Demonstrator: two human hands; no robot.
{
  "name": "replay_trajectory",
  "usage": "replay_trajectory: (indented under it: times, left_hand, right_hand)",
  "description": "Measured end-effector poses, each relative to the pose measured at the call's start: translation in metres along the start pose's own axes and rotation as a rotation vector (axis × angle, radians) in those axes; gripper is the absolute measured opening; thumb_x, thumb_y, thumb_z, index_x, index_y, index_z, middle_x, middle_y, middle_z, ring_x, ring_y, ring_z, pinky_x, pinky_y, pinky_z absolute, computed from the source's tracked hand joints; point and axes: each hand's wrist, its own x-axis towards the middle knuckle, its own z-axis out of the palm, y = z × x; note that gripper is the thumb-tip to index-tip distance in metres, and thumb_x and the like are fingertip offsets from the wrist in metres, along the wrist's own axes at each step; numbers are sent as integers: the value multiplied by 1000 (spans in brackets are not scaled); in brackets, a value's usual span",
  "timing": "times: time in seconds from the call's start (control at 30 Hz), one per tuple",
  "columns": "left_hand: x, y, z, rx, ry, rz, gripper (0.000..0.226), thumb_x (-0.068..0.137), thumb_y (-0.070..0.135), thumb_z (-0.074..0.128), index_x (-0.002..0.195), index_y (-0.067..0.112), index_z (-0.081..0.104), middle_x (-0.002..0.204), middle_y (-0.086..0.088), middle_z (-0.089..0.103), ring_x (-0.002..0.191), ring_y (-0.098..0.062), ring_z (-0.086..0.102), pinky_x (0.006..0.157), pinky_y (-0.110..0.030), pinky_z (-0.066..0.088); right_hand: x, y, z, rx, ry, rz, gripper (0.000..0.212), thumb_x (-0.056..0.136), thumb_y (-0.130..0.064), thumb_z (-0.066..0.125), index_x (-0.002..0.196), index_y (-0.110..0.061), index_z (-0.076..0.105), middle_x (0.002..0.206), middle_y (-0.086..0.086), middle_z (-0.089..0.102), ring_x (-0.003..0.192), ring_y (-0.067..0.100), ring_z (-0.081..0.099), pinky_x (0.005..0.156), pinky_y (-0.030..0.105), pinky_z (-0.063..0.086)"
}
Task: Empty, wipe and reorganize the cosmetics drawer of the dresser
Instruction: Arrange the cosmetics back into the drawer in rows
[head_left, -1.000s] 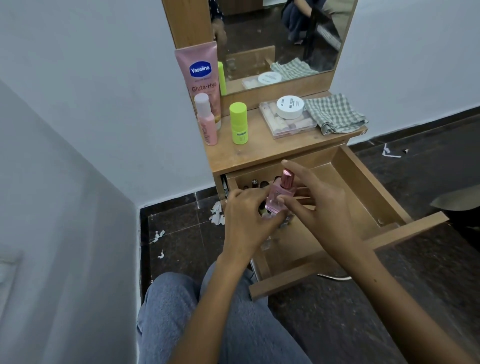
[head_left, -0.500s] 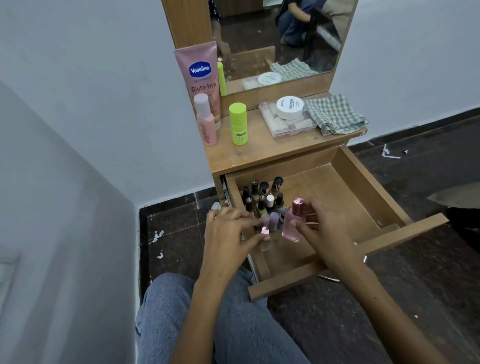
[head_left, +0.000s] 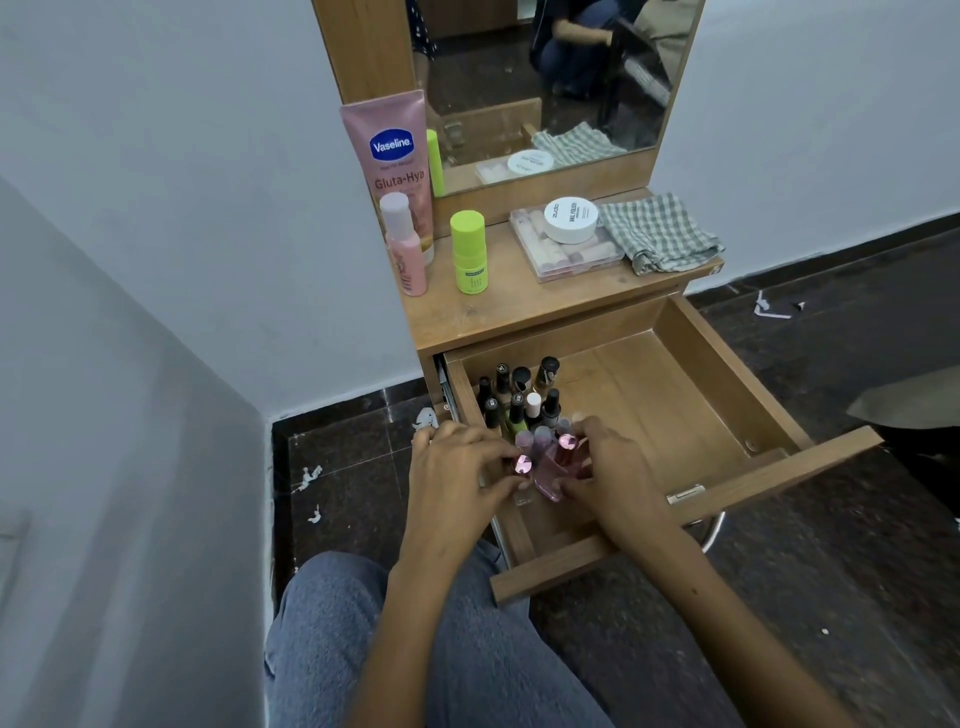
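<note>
1. Drawer (head_left: 727, 384) pulled open below dresser top; nail-polish bottles (head_left: 519, 397) crowd its rear-left corner.
2. Left hand (head_left: 457, 473) pinches a pink-capped bottle (head_left: 522, 464) at the drawer's left wall.
3. Right hand (head_left: 608, 470) grasps the pink bottle (head_left: 551, 475) beside it.
4. Drawer's right half bare wood.

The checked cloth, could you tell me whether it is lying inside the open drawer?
No, the checked cloth lies folded on the dresser top, beside the clear case, above the open drawer.
</note>
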Motion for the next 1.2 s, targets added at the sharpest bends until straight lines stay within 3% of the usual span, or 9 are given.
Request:
replay_trajectory:
  times: [0.2,0.3,0.67,0.8,0.93,1.07,1.13,1.2]
  left_hand:
    - [1,1,2,41,-29,-4,32,63,34,85,92,33,74,92,16,70,91,-11,56,74,-23,15]
    - [1,0,2,48,-24,-10,32,62,34,85,92,33,74,92,16,70,90,-10,55,74,-23,15]
    - [0,3,3,51,-27,-22,34,65,33,83,97,33,73,96,14,69,95,-11,55,77,-23,17]
    - [-2,6,-3,17,-25,-24,38,65,35,83,101,35,70,100,15,67,99,-10,54,80,-22,18]
    - [-3,4,-14,-30,43,-4,38,69,41,80,104,33,70,104,12,67,101,-11,54,81,-22,19]
    - [4,-2,-23,-95,131,-29,37,84,53,60,109,29,69,110,13,67,104,-7,55,90,-28,30]
    - [14,-4,-28,-145,212,-57,34,88,49,58,110,26,70,108,11,68,102,-8,56,91,-35,37]
    - [28,-7,-33,-162,298,-93,31,91,44,57,111,23,69,108,9,68,103,-10,55,90,-32,36]
  right_hand:
    - [1,-3,0,-37,-75,22,47,77,-40,70,115,-17,56,93,9,68,86,28,64,75,38,53]
    - [1,-3,4,-66,-72,26,34,81,-48,63,97,-17,64,85,8,67,80,26,64,72,37,53]
    - [2,-5,3,-96,-105,23,17,81,-28,64,88,-13,70,84,11,67,80,28,62,69,36,51]
    - [0,-5,-1,-91,-78,16,14,77,-13,66,88,-17,73,86,6,72,83,23,65,76,37,54]
    - [-5,-7,-16,-156,36,30,18,79,-8,63,89,-20,72,86,0,72,81,19,66,71,34,54]
    - [-1,-27,-40,-74,169,-35,11,87,-15,64,93,-16,72,88,-2,73,73,11,64,64,25,49]
    - [7,-43,-42,-17,223,-120,10,87,-21,65,93,-19,72,87,-4,73,73,9,64,67,29,54]
    - [18,-58,-37,19,252,-190,8,87,-26,65,91,-22,71,85,-7,73,75,9,66,69,35,56]
